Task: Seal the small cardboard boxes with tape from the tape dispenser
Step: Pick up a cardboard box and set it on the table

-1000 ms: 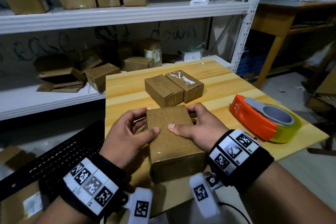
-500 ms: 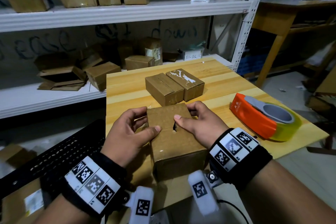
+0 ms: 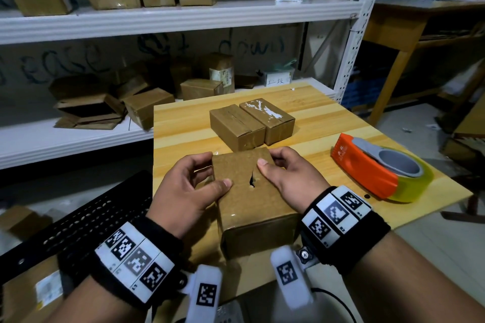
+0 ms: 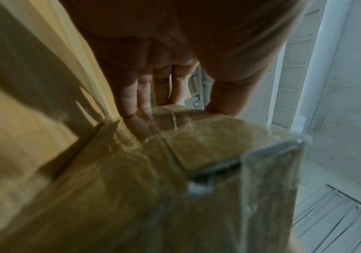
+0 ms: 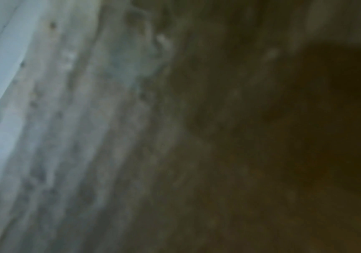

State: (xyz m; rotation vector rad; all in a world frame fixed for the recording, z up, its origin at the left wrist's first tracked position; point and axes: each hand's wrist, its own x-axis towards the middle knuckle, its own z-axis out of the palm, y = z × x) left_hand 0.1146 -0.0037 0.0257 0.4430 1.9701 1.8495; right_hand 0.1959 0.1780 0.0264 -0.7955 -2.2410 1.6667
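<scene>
**Flaps held shut, tape not yet picked up**

I have both hands on the near box at the table's front edge. My left hand curls round its left side, thumb pressing the top; my right hand grips the right side, thumb beside the dark gap in the flap seam. I judge this the closing step: the seam still gapes. Next, one hand must keep the flaps flat while the other fetches the tape dispenser, lying to the right, well apart. Two more boxes sit touching behind. The dispenser's orange body carries small lettering I cannot read; the shelf labels are also illegible.
</scene>
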